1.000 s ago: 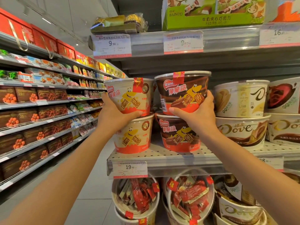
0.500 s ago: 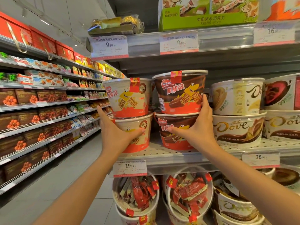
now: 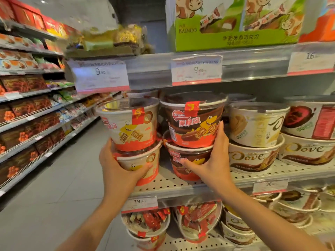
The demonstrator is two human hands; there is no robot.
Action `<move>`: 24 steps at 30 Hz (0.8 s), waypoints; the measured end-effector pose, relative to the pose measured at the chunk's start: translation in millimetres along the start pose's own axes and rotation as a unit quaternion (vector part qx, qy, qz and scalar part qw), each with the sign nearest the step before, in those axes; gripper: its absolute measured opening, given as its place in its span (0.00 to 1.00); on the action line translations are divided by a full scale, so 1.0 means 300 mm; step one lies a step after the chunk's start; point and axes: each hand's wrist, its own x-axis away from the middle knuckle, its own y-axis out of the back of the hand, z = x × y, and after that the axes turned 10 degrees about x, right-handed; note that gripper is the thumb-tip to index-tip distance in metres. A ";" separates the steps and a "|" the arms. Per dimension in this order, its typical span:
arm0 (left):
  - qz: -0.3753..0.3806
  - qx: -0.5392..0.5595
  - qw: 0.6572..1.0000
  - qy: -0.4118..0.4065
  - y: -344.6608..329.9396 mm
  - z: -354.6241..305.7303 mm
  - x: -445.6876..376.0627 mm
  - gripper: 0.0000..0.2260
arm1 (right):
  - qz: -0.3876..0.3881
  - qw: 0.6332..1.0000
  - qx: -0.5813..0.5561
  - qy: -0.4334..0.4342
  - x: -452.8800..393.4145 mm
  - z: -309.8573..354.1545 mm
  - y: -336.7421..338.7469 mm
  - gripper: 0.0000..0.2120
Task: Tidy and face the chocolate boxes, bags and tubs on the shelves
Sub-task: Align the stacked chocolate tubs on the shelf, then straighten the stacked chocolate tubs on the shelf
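Two stacks of wafer tubs stand on the perforated middle shelf. At the left, a cream tub sits on a lower cream tub. Beside them, a brown tub sits on a lower brown tub. My left hand grips the lower cream tub from its left side, thumb across the front. My right hand holds the lower brown tub, with fingertips reaching up onto the upper brown tub's right side. Both stacks face forward.
Dove tubs are stacked right of the brown stack, close to my right hand. A green Bainuo box sits on the shelf above. More tubs fill the shelf below. A long aisle of shelves runs at the left.
Both hands have slid down from the upper tubs to the lower tubs. The view has moved closer and tilted up slightly.
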 end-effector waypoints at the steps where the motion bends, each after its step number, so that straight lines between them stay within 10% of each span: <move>1: -0.001 -0.001 1.000 0.010 -0.006 -0.006 -0.002 0.50 | 0.003 1.000 0.014 -0.005 0.003 0.013 0.006 0.60; 16: 0.014 -0.153 0.983 0.095 -0.053 -0.377 0.068 0.45 | 0.113 0.991 0.045 -0.064 0.014 0.189 0.271 0.41; 24: 0.223 -0.032 0.973 0.043 -0.291 -0.671 0.160 0.26 | 0.031 0.985 0.117 -0.122 -0.056 0.101 0.621 0.25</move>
